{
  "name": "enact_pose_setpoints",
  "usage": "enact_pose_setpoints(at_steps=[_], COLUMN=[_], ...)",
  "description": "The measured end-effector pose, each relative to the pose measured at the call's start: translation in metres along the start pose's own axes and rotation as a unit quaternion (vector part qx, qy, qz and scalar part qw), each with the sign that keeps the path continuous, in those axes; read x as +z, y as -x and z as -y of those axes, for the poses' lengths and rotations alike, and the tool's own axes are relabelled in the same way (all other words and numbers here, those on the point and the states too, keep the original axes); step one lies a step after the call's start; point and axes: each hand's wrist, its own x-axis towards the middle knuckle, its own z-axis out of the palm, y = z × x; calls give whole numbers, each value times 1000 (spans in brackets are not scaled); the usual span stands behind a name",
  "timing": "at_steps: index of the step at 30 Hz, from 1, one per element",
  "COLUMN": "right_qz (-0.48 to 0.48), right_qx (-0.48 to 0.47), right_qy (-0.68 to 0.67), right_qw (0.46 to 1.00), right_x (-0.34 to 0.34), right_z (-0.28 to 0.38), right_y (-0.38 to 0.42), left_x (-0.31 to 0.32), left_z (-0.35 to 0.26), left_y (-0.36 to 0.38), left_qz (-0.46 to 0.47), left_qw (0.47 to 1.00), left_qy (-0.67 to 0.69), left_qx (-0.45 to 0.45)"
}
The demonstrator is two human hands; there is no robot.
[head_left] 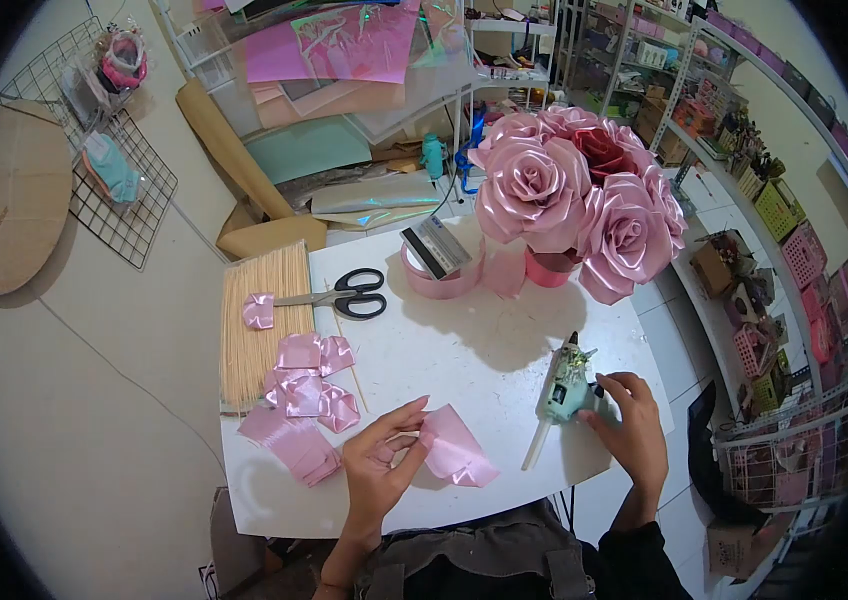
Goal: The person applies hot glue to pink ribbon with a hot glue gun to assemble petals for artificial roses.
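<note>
My left hand [382,452] pinches a piece of pink satin ribbon [458,450] by its left edge, near the front of the white table [504,500]. My right hand [636,432] has its fingers apart, with the fingertips right beside the trigger of a mint-green glue gun [569,388]. The glue gun lies on its side, nozzle pointing away from me, and a white glue stick [537,443] sticks out of its back end. Left of my left hand lie a stack of flat pink ribbon pieces [294,443] and several shaped ribbon petals [312,378].
Black-handled scissors [360,294] lie across a bundle of wooden sticks [269,270], near another petal [258,311]. A ribbon roll [441,283] carries a striped card [436,248]. Large pink ribbon roses [534,190] stand in a pink pot [548,268] at the back right.
</note>
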Motion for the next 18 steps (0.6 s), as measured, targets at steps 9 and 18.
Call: enact_pose_setpoints(at_steps=[9,18], right_qz=[140,226], right_qx=[-133,-25], right_qy=[-428,-483], right_qw=[883,845], right_x=[21,38], right_z=[75,83], right_y=[-18,-20], left_x=[3,1], left_z=[0,1], left_y=[-1,0], left_qz=[72,88], left_qw=[996,984], left_qy=[-49,-139], left_qx=[-20,64])
